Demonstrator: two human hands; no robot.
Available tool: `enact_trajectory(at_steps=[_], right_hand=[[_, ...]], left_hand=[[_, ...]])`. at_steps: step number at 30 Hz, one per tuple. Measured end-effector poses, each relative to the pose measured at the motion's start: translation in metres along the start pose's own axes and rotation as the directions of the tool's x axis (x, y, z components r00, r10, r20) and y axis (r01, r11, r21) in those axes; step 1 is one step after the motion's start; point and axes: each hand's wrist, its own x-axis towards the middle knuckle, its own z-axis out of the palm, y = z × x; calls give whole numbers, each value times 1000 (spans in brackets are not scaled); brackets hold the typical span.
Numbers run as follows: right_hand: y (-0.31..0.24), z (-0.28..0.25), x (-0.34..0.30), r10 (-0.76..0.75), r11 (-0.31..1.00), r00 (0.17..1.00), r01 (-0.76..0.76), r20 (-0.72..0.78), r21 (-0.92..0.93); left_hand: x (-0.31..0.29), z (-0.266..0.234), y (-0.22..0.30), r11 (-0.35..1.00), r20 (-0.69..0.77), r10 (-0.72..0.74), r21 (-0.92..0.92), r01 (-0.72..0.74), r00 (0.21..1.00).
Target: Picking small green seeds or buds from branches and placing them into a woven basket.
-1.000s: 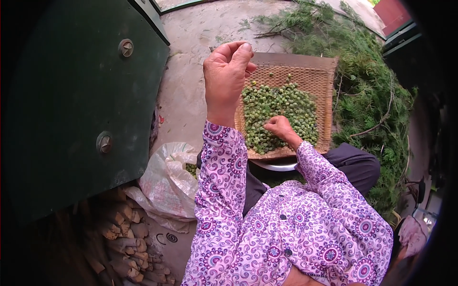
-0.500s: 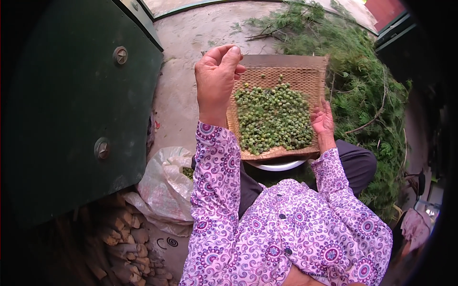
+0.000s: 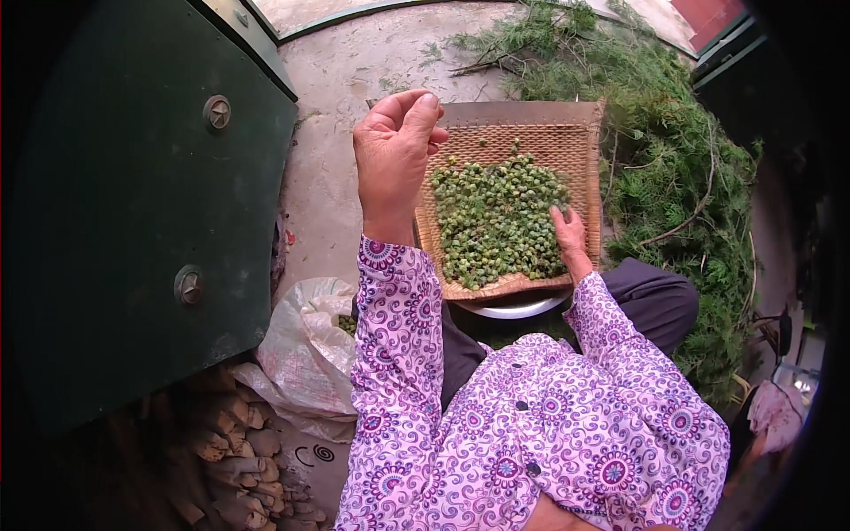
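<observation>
A woven wicker tray (image 3: pixel 580 142) is tilted across my lap and bears a heap of small round green cones (image 3: pixel 496 221). My left hand (image 3: pixel 394 159) is raised over the tray's far left side, its thumb pressed to the curled fingers. Anything within that pinch is hidden. At the right edge of the heap, my right hand (image 3: pixel 571 234) touches the cones with thumb and fingers apart. Beneath the tray's near edge shows the white rim of a basin (image 3: pixel 513 310).
Cut evergreen branches (image 3: pixel 664 186) are piled along the right. To the left stand a dark green metal door (image 3: pixel 150 221) and a whitish woven sack (image 3: pixel 305 372) with more cones. Stacked firewood (image 3: pixel 252 451) lies at lower left, beside a black coil (image 3: pixel 324 452).
My right hand has left the tray's right rim and moved inward to the cones. My left hand has shifted slightly left and down, still pinched.
</observation>
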Motion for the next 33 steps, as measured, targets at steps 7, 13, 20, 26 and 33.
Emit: enact_trajectory(at_steps=[7, 13, 20, 26, 33], right_hand=[[-35, 24, -19, -55, 977, 991, 78, 121, -197], [-45, 61, -28, -62, 994, 989, 74, 138, -83], [-75, 114, -77, -188, 956, 920, 252, 344, -151], [-93, 100, -103, -263, 868, 708, 470, 655, -160], [-70, 32, -40, -298, 879, 868, 411, 397, -240]], left_hand=[[-6, 3, 4, 1000, 23, 10, 8, -10, 1000], [-7, 4, 4, 1000, 23, 2, 7, -2, 1000], [-6, 6, -2, 998, 17, -1, 57, 0, 1000], [-3, 7, 0, 998, 33, 21, 53, -22, 999], [-6, 5, -1, 996, 20, 16, 87, -18, 1000]])
